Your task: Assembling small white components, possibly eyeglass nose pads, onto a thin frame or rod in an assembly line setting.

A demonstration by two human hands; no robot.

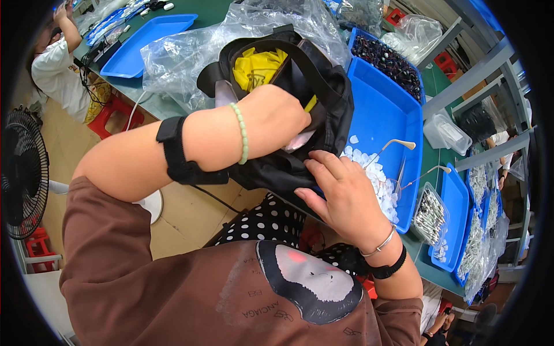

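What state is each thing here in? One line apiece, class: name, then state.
Black bag: open.
Left hand: at the bag's opening, fingers hidden.
Right hand: touching the bag's near side.
Yellow bundle: crumpled, inside the bag.
Large blue tray: partly covered with pale pieces.
Clear container: open, filled with metallic parts.
Fan: whether running, I cannot tell.

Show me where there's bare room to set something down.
The large blue tray is bare between the dark heap and white pieces; the left blue tray, bordering clear plastic, looks bare too. Crowded: the black bag, left hand inside, right hand against it.
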